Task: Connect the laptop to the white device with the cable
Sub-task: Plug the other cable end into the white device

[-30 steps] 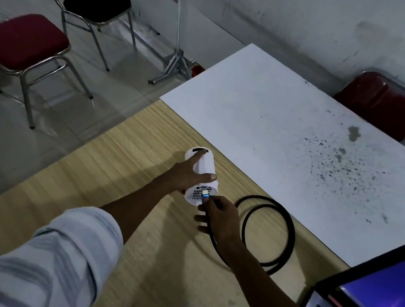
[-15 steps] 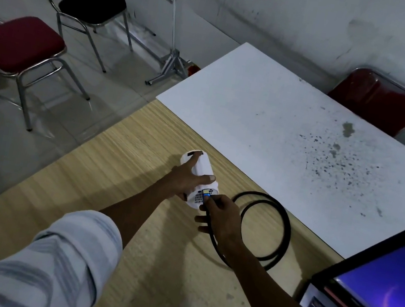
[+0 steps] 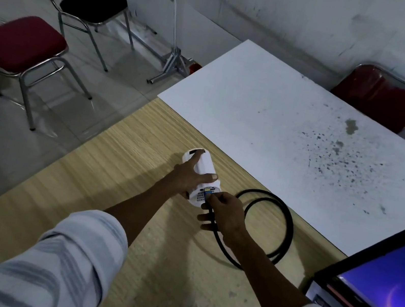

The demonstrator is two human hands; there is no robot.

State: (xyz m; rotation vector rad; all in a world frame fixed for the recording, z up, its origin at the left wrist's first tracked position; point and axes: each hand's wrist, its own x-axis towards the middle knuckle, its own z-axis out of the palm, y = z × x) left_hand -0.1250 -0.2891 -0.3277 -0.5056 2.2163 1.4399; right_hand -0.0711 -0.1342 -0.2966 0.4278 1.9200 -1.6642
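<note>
left hand [image 3: 192, 178] clamps device [image 3: 200, 177] | right hand [image 3: 224, 214] pinches cable [image 3: 264, 228] plug at device port | likely light, stiff; grip plug

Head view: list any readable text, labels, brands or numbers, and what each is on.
No text can be read in this frame.
white device: no legible marking; only vent holes and a port area show on its end.
laptop: a small icon at the screen's top corner, too small to read; keyboard legends blurred.
cable: plain black, no print visible.
</note>
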